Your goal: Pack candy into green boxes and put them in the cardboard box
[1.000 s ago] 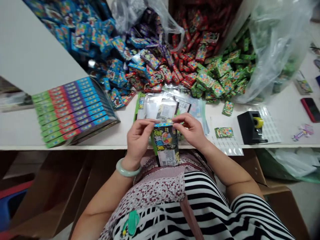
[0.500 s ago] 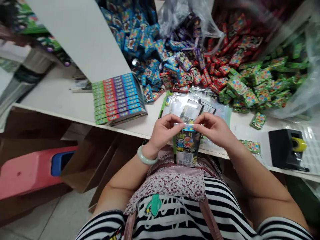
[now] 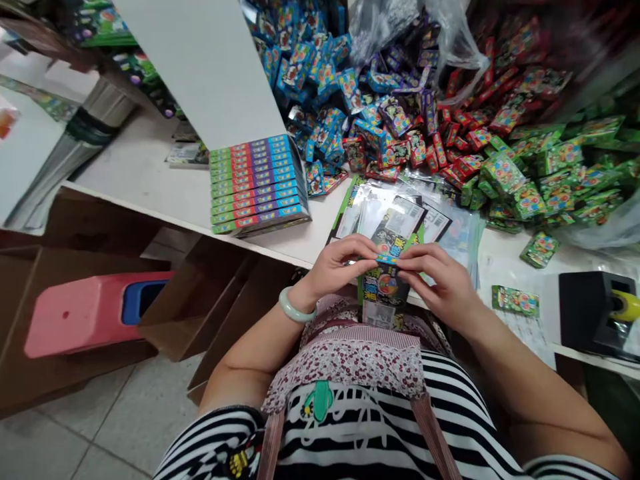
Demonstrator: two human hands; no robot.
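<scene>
A smooth white desk (image 3: pixel 145 170) spreads beneath a loose heap of small, shiny oblong cartons (image 3: pixel 505 175) in blue, purple, red and green. Near its front edge lies an overlapping layer of clear, glossy plastic sleeves (image 3: pixel 467 243), and left of these a neat slab-sided stack of flat boxes (image 3: pixel 257 183), their ends striped in four colours. A blocky black tape dispenser (image 3: pixel 583 310) sits at the right. The left hand (image 3: pixel 343 270) and right hand (image 3: pixel 443 280) each have a thumb-and-finger grip pinched on the blue top edge of a flat black printed pack (image 3: pixel 383 288), upright above the lap at the desk's edge. A smooth, rounded pale-green bangle (image 3: pixel 295 307) rings the left wrist.
</scene>
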